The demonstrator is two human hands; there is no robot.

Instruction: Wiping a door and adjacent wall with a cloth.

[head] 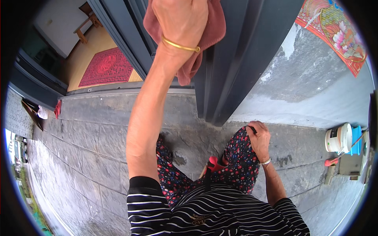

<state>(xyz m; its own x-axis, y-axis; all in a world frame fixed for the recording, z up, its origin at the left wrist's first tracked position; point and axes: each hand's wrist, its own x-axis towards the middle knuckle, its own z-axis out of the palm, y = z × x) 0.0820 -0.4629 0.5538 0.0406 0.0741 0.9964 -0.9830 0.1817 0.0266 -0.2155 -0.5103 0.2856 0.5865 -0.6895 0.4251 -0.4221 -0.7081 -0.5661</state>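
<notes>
At the top edge, my left hand (180, 19) holds a reddish-pink cloth (215, 26) against the dark grey metal door frame (227, 59). Its fingertips are cut off by the picture's edge, and part of the cloth hangs below the wrist. A gold-coloured bangle (180, 45) circles that wrist. My right hand (260, 137) rests on my right knee, over floral trousers (240, 153), with the thumb apart from the fingers and nothing held. On its wrist sits a silver-coloured bangle (265, 161).
Through the doorway at left lies a red patterned mat (106, 67) on a pale floor. A white bucket (338, 138), a blue container (356, 141) and a red-headed brush (331, 162) stand at right by the wall (286, 97). Stone paving (88, 144) surrounds me.
</notes>
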